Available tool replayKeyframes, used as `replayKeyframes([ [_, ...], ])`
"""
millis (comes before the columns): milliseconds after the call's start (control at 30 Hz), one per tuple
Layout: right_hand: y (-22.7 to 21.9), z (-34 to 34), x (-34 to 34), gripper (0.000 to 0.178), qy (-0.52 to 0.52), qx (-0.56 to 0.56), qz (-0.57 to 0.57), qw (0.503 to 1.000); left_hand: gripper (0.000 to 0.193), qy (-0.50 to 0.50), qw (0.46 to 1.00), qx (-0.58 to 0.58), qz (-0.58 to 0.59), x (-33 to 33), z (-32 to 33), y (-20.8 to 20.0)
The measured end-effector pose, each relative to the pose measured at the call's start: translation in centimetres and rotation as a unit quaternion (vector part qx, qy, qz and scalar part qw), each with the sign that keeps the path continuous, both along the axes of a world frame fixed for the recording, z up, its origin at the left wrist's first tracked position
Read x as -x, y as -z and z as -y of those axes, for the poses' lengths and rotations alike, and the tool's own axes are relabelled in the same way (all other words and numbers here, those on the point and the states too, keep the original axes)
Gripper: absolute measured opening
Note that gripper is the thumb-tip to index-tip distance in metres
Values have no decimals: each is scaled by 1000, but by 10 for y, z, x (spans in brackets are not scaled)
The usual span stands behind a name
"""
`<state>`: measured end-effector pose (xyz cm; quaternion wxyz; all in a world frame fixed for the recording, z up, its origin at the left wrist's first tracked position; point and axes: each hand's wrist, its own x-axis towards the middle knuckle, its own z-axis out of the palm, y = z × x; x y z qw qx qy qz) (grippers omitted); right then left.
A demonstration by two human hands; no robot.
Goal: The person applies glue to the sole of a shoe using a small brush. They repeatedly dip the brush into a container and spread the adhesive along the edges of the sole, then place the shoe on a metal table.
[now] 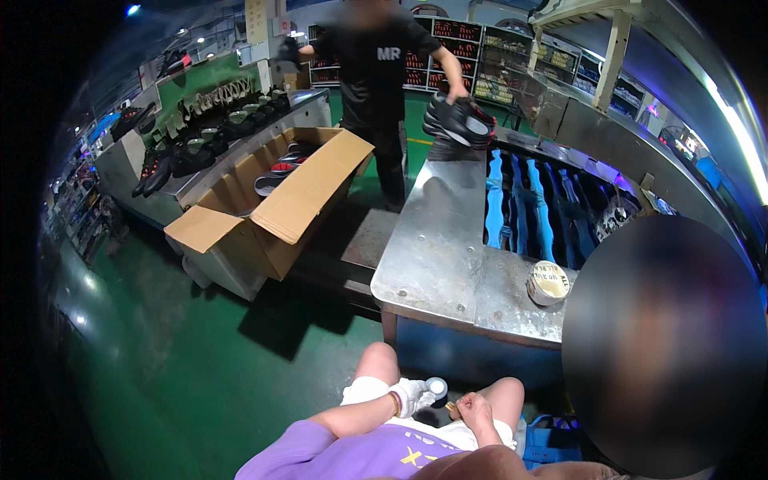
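Left hand [410,398], gloved, curled round a small container [436,389], pale round top facing up. Container sits between the hands, against the left one. Just right of it, nearer the body, a small tan piece [453,410], long axis unclear, pinched in bare right hand [477,411].

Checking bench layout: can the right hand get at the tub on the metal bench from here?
Probably, with a forward reach: the tub stands near the close edge of the metal bench, with nothing visibly blocking it from the right hand.
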<state>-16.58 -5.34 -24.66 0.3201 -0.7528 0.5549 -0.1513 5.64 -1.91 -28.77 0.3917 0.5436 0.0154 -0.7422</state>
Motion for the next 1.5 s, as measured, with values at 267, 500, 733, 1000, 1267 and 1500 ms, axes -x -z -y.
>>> replayKeyframes([
  [267,-6,-3,-2,22,25,-16,98,995,18,-37,999,1,-20,-6,-1,-17],
  [500,-145,37,-8,15,74,65,259,961,21,-17,990,13,-138,-19,2,21],
  [733,-256,159,27,11,71,443,126,885,22,2,994,30,-103,-14,6,20],
  [1000,-250,228,19,17,21,393,-111,913,22,-33,995,22,-89,-20,1,14],
  [1267,-231,261,20,10,-69,387,-236,889,25,-23,997,8,-71,-17,4,5],
  [1500,-242,260,24,10,-86,451,-178,870,20,-24,994,32,-104,-15,4,11],
])
